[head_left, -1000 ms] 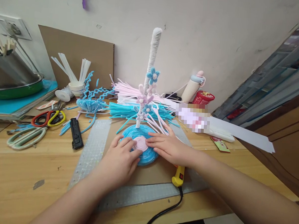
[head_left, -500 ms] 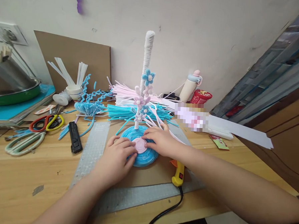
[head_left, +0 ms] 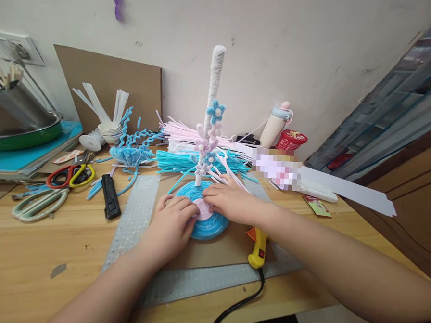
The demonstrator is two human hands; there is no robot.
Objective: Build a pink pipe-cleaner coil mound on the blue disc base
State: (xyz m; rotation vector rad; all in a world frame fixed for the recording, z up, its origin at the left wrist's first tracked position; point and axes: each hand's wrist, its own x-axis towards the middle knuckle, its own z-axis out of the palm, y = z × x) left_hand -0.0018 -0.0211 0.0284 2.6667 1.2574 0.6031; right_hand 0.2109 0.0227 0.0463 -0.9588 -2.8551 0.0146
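A round blue base (head_left: pixel 212 230), coiled from pipe cleaners, lies on cardboard over a grey cutting mat. From its back edge rises a white wrapped post (head_left: pixel 215 74) with pink and blue pipe-cleaner flowers (head_left: pixel 216 112) on its lower half. On top of the base sits a small pink disc (head_left: pixel 204 210). My left hand (head_left: pixel 174 222) grips the disc's left edge, its fingers bent. My right hand (head_left: pixel 231 199) has its fingertips on the disc's right edge. Fingers partly cover the disc. By my right forearm lies a yellow glue gun (head_left: pixel 257 250).
Bundles of pink (head_left: pixel 188 131) and turquoise pipe cleaners (head_left: pixel 179 163) lie behind the base. To the left are scissors (head_left: pixel 40 205), a black cutter (head_left: pixel 110 197) and a blue curly piece (head_left: pixel 129 154). A bottle (head_left: pixel 274 126) and red tub (head_left: pixel 291 140) stand back right.
The view has shifted slightly. Both hands stay at the pink disc, with the fingers moved a little around its edge.
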